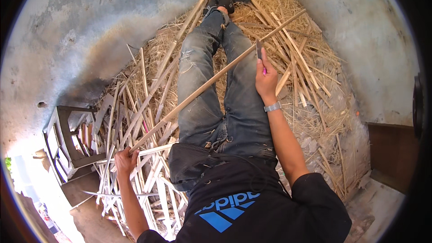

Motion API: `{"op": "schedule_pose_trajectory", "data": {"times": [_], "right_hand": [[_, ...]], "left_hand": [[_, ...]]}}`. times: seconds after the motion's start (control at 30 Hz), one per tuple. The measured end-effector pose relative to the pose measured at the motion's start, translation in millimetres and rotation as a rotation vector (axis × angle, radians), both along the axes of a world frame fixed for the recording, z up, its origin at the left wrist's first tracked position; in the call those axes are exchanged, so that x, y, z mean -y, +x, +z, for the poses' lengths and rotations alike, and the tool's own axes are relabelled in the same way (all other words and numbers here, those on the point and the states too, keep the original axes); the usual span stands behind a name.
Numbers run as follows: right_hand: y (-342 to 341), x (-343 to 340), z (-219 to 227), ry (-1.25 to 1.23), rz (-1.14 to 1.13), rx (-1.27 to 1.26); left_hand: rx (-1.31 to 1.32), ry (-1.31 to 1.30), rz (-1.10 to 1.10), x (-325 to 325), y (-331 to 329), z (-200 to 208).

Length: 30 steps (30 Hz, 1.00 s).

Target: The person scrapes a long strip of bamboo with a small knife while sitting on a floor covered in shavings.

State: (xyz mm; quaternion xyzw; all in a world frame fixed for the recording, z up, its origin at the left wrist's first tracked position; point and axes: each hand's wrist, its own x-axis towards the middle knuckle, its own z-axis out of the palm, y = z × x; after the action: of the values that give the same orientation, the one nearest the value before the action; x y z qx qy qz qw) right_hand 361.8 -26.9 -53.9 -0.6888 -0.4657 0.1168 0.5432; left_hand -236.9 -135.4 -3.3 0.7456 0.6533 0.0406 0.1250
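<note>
A long, thin bamboo strip (216, 78) slants across my outstretched legs (198, 103), from lower left to upper right. Its near end is gripped in my left hand (125, 161), fingers closed round it. My right hand (267, 81) is wrapped round a small knife (258, 50), with a bit of pink showing at the handle. The knife's blade points away from me and meets the strip above my right thigh, apparently touching it. The strip's far end sticks out past the blade over the pile on the right.
Many loose strips (153, 175) lie heaped to my left, and more strips (292, 58) lie on the right. Pale shavings (270, 0) cover the floor around my feet. A wooden frame (90, 159) stands at the left. Grey walls (148, 0) rise on both sides.
</note>
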Motion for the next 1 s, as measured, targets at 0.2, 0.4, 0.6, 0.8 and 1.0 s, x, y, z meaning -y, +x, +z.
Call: {"op": "schedule_pose_trajectory", "data": {"times": [0.2,0.4,0.6,0.8,1.0], "right_hand": [[6,-25,0,-0.007,-0.019,0.13],[-5,-6,9,-0.064,0.341,0.346],[-18,-9,1,-0.142,0.236,0.341],[-28,-8,15,-0.074,0.32,0.282],[-27,-15,10,-0.214,0.179,0.28]], "left_hand": [[-0.015,0.225,-0.127,-38,4,-24],[-0.032,0.274,-0.182,-55,17,-43],[-0.022,0.332,-0.21,-70,67,-48],[-0.034,0.328,-0.177,-60,80,-46],[-0.044,0.355,-0.148,-57,104,-45]]}}
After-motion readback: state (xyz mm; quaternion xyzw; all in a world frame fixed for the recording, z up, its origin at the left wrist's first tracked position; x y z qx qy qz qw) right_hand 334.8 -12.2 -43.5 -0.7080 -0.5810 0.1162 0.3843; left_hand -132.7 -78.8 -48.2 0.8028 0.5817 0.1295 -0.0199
